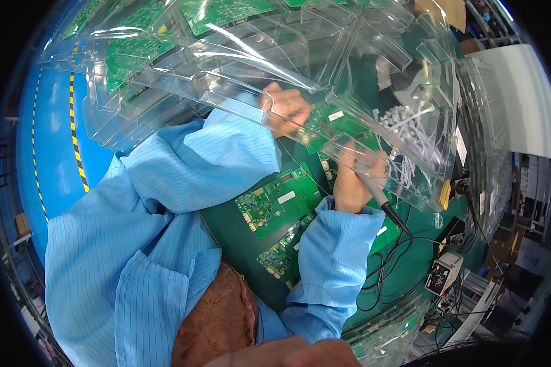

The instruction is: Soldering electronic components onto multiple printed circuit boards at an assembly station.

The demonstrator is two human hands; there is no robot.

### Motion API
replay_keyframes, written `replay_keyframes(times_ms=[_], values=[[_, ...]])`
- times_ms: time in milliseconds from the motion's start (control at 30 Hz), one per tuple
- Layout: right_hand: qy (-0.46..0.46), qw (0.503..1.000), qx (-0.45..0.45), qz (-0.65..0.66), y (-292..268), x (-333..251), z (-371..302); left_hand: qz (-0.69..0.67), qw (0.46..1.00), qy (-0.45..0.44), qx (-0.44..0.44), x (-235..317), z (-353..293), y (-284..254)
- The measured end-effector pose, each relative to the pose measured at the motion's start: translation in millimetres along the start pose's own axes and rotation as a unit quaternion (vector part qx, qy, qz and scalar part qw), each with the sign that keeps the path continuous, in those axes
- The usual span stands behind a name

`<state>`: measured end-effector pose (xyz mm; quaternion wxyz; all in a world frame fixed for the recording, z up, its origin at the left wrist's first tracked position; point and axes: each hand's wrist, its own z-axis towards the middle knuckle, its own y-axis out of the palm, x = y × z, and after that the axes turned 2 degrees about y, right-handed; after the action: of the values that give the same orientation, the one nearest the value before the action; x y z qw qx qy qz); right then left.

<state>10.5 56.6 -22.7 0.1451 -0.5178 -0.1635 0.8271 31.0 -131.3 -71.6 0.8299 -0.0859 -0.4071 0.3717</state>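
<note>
My right hand (356, 183) is closed around the grey handle of a soldering iron (375, 191), whose black cable trails toward the lower right. The iron's tip is hidden behind my fingers and clear plastic. Up and to the left, my left hand (284, 110) is closed beside a green circuit board (340, 121). A thin strand, which looks like solder wire (301, 164), trails from that hand over the boards. Both hands show partly through a clear plastic tray (257, 101). Nearer to me lie a green circuit board (281, 199) and another board (284, 251) below it.
More boards (220, 13) sit in stacked clear trays at the far side. White cable connectors (404, 125) lie in a heap at the right. A control box with a dial (444, 273) stands at the lower right among black cables. Blue floor (104, 122) with striped tape is at the left.
</note>
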Motion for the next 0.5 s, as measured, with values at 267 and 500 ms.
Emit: replay_keyframes(times_ms=[267, 500], values=[[-0.001, 1.0, -0.009, 0.022, 3.7, 1.5, 0.6, 0.01, 1.0, 0.002, 0.004, 5.3, 2.9, -3.9], [0.01, 0.999, 0.0, 0.043, 5.8, 2.1, -0.3, 0.018, 1.0, 0.002, 0.005, 0.7, 0.4, 0.7]])
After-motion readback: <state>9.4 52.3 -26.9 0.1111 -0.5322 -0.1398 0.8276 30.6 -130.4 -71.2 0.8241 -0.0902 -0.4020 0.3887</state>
